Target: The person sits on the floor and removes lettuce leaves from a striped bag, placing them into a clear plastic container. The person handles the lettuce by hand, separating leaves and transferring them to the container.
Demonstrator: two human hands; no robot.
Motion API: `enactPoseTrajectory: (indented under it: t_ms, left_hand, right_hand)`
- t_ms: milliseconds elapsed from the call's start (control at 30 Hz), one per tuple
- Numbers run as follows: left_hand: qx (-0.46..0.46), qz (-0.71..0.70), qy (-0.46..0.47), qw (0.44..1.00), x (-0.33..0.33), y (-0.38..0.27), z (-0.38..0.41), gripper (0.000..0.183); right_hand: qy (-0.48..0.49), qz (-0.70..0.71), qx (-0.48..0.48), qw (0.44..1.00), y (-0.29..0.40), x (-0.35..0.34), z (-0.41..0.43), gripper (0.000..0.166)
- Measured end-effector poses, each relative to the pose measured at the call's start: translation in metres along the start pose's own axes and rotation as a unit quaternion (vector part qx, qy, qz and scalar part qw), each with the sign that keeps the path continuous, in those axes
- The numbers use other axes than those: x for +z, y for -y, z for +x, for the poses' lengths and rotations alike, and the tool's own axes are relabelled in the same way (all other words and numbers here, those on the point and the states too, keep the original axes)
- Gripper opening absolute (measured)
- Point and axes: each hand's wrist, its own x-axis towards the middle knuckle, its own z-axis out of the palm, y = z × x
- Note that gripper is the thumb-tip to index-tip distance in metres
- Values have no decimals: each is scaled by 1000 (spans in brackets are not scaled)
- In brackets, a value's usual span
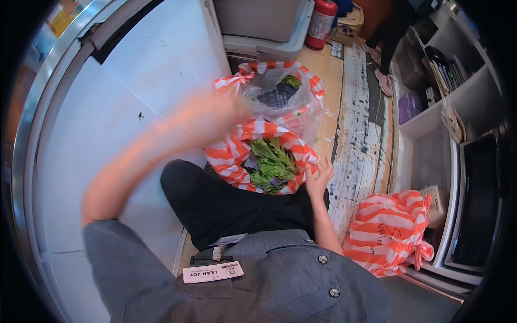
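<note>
In front of my lap, a red-and-white striped plastic bag (pixel 226 157) stands with its mouth spread, holding green leaf lettuce (pixel 272 161) and some dark pieces. My right hand (pixel 319 177) pinches the right side of its rim, the other fingers raised. Blurred by motion, my left hand (pixel 230 115) hovers above the bag's far left side; whether it holds anything is unclear. Just beyond is a second striped bag (pixel 317 87) with a clear plastic liner (pixel 258 91). Inside lie a dark item (pixel 278 96) bearing writing and a bit of lettuce (pixel 291 81).
A tied striped bag (pixel 383 234) with handwriting sits at right beside the shelving unit (pixel 424 153). White panels (pixel 101 133) flank my left. Ahead are a grey plastic bin (pixel 262 40) and a fire extinguisher (pixel 321 24). Another person's legs (pixel 389 40) stand at the far right on the worn floor (pixel 355 141).
</note>
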Motion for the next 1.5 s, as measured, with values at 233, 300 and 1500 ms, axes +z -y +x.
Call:
enactPoseTrajectory:
  t_ms: [233, 300, 1500]
  left_hand:
    - [-269, -96, 181, 941, 280, 46, 19, 61]
    - [-276, -135, 177, 935, 292, 60, 32, 70]
    - [-234, -281, -74, 928, 234, 148, 122, 79]
  right_hand:
    - [68, -3, 65, 996, -39, 58, -17, 35]
    - [173, 115, 198, 958, -52, 57, 5, 44]
    - [271, -152, -108, 944, 39, 215, 210, 45]
